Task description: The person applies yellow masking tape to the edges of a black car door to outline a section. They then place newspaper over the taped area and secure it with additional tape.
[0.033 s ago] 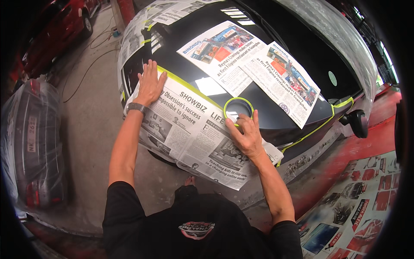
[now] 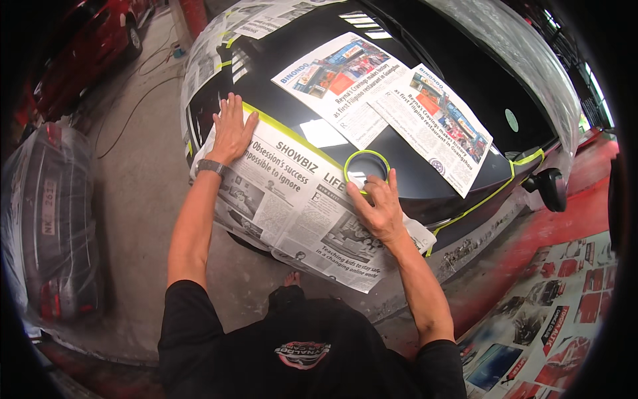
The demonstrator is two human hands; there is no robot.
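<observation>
My left hand (image 2: 233, 130) lies flat with fingers stretched over the far left corner of a newspaper sheet (image 2: 279, 216). A strip of yellow-green masking tape (image 2: 287, 135) runs along the sheet's upper edge, against the glossy dark car hood (image 2: 266, 70). In my right hand (image 2: 380, 209) is a roll of masking tape (image 2: 346, 170), gripped at its near right side with bent fingers. The roll rests at or just above the right end of the taped edge; contact with the hood cannot be made out. The sheet hangs over the car's near side.
Two more newspaper sheets lie on the hood, one left (image 2: 362, 126) and one right (image 2: 458, 166). Plastic film (image 2: 531, 60) covers the car's far right side, near a side mirror (image 2: 550, 189). A plastic-wrapped bumper (image 2: 66, 219) stands left; a hose (image 2: 129, 116) crosses the floor.
</observation>
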